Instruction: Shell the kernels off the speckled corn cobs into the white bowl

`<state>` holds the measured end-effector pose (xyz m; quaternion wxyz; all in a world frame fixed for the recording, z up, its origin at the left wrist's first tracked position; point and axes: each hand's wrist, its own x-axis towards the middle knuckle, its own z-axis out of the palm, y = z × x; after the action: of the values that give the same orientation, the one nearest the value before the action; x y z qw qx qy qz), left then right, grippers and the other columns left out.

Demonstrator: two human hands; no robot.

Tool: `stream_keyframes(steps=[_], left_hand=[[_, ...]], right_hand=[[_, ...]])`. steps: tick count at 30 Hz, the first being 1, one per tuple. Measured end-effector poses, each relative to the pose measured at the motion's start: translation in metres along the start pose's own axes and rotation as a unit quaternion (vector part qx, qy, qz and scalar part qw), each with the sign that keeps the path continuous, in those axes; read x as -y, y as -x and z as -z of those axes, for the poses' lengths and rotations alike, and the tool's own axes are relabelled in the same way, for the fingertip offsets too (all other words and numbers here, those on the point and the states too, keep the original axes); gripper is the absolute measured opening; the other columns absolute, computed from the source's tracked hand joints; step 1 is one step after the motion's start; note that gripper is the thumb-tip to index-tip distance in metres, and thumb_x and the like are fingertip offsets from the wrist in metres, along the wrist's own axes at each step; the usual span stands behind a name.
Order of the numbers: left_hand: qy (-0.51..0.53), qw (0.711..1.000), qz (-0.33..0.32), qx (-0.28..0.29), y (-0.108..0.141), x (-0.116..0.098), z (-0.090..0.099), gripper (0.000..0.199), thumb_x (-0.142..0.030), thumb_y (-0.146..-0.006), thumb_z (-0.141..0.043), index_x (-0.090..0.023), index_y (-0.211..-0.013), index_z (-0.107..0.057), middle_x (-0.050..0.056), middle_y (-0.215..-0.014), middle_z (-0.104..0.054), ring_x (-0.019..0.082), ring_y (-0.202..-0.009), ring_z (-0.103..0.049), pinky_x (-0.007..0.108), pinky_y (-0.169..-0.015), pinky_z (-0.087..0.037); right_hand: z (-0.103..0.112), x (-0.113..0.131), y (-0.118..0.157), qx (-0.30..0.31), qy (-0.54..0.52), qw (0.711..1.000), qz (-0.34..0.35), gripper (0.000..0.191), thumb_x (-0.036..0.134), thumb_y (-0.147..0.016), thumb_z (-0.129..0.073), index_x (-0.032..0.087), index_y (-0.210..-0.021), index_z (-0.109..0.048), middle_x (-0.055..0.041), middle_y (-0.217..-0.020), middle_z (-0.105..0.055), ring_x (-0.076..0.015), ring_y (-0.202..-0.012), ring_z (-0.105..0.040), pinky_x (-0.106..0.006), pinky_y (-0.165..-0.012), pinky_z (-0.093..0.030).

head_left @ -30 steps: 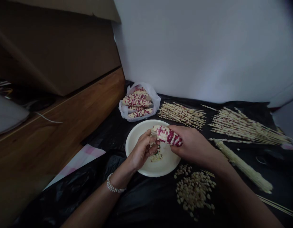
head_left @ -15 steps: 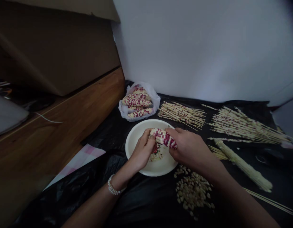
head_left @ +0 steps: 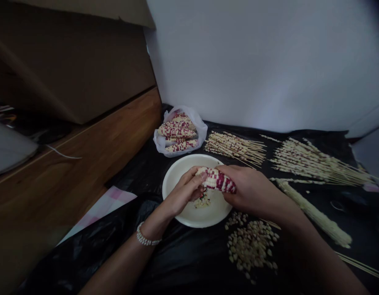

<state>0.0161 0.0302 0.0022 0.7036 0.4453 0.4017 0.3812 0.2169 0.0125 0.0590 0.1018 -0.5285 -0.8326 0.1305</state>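
The left hand [head_left: 181, 198] gripped the near end of the corn cob [head_left: 218, 180] with its thumb on the kernels, above the white bowl [head_left: 167, 188] containing loose bits [head_left: 202, 202], while the right hand [head_left: 252, 186] clasped the cob's opposite end. The step in hand appeared to be thumb work on the kernels at the left end; further pressure there would have called for a firm right-hand hold, with the cob centred over the bowl so that anything dislodged dropped inside.
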Motion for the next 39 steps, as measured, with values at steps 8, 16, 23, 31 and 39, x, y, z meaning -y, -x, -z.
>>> stream_keyframes(steps=[8,16,23,31,39], left_hand=[[0.158,0.98,0.117,0.022,-0.008,-0.007,0.004,0.042,-0.055,-0.095,-0.063,-0.019,-0.079,-0.048,-0.008,-0.059,-0.037,0.001,-0.042,-0.017,0.014,-0.037,-0.009],[0.358,0.903,0.226,0.078,-0.006,-0.004,0.005,0.049,-0.057,-0.105,-0.042,-0.017,-0.076,-0.047,-0.007,-0.062,-0.033,0.0,-0.04,-0.015,0.009,-0.033,-0.016],[0.251,0.941,0.18,0.139,0.002,-0.003,-0.011,0.049,-0.06,-0.101,-0.05,-0.014,-0.083,-0.056,-0.004,-0.063,-0.048,0.0,-0.039,-0.016,0.012,-0.033,-0.012],[0.141,0.978,0.111,0.109,0.008,0.002,-0.011,0.035,-0.051,-0.091,-0.055,-0.017,-0.097,-0.062,0.004,-0.079,-0.064,0.002,-0.042,-0.024,0.021,-0.043,-0.015],[0.071,0.992,0.056,0.092,0.007,0.006,-0.017,0.026,-0.044,-0.086,-0.052,-0.019,-0.093,-0.056,0.002,-0.072,-0.061,0.003,-0.04,-0.023,0.023,-0.044,-0.013]], right_hand=[[0.005,-0.006,0.0,-0.152,0.055,0.986,-0.031,0.071,0.048,-0.084,-0.077,0.023,-0.146,-0.052,-0.0177,-0.132,-0.067,-0.0381,-0.111,-0.067,-0.047,-0.086,-0.054],[-0.02,-0.025,-0.027,-0.256,-0.479,0.837,-0.068,0.098,0.05,-0.078,-0.079,0.034,-0.157,-0.024,-0.0133,-0.149,-0.053,-0.0323,-0.133,-0.058,-0.051,-0.101,-0.056],[-0.036,-0.009,-0.037,-0.185,-0.668,0.714,-0.101,0.057,0.048,-0.078,-0.075,0.028,-0.124,-0.048,-0.0089,-0.13,-0.067,-0.0283,-0.124,-0.064,-0.048,-0.109,-0.052],[-0.034,-0.01,-0.033,-0.194,-0.575,0.792,-0.07,0.063,0.054,-0.088,-0.062,0.032,-0.143,-0.039,-0.008,-0.14,-0.062,-0.028,-0.128,-0.062,-0.045,-0.103,-0.055],[-0.033,-0.002,-0.026,-0.162,-0.56,0.809,-0.071,0.067,0.056,-0.09,-0.064,0.032,-0.146,-0.036,-0.0084,-0.134,-0.065,-0.0263,-0.116,-0.068,-0.045,-0.097,-0.059]])
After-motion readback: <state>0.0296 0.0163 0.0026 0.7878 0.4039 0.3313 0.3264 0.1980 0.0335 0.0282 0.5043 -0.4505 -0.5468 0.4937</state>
